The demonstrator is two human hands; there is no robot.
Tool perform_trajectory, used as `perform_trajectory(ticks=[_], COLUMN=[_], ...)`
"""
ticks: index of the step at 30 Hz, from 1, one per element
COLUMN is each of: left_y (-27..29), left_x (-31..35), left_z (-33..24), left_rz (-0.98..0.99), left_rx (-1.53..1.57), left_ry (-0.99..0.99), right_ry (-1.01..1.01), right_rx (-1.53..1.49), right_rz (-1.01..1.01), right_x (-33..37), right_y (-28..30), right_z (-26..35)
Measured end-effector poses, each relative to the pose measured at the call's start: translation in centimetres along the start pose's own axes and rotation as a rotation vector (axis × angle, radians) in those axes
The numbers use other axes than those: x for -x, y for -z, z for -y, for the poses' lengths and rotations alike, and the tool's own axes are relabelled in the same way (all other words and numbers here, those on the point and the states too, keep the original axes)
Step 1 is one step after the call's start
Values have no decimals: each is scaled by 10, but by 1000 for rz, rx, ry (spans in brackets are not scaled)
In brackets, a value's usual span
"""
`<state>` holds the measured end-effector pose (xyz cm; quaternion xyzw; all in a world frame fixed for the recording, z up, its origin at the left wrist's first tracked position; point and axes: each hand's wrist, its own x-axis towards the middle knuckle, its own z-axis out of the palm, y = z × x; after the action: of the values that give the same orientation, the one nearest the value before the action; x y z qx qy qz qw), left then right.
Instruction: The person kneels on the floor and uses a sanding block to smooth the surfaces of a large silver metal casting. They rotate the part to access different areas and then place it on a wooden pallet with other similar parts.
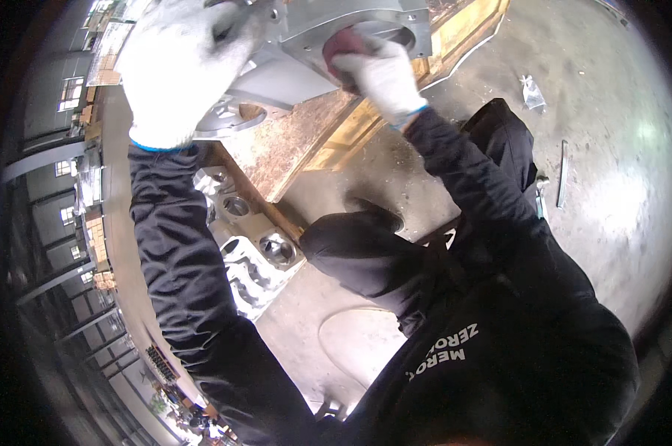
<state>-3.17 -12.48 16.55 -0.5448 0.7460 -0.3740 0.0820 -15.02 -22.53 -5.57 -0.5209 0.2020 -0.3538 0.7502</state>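
Note:
A grey machined metal housing (332, 21) with a large round bore rests on a worn wooden board (276, 137) at the top of the view. My right hand (388, 78), in a white glove, is closed on a dark red pad (339, 49) and presses it at the rim of the bore. The hand is slightly blurred. My left hand (183, 70), also white-gloved, is over the left end of the housing. Its fingers are partly cut off by the upper edge, so their grip cannot be made out. Below it lies a round metal flange (232, 117).
Several silver castings with round holes (258, 249) stand low beside the board, left of my knee. On the concrete floor at right lie a metal bar (562, 175), a wrench-like tool (541, 195) and a clear plastic bag (531, 93). A thin hose (321, 334) curves across the floor.

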Motion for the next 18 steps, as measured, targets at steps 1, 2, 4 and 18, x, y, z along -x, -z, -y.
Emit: perform_trajectory(ticks=[1,2,4,18], left_y=[0,1,4,-16], left_x=[2,2,7,26], left_z=[1,2,2,-104], left_rz=[17,28,66,-439], left_rx=[-13,-27,-17,357], left_ry=[11,17,81,454], right_ry=[90,608,631,-431], right_rx=[340,872,1100,-895], right_rz=[35,-57,68,111], right_x=[-4,-15,-12,-4], right_y=[-4,3,5,33], right_z=[-9,-31,-20,-2])
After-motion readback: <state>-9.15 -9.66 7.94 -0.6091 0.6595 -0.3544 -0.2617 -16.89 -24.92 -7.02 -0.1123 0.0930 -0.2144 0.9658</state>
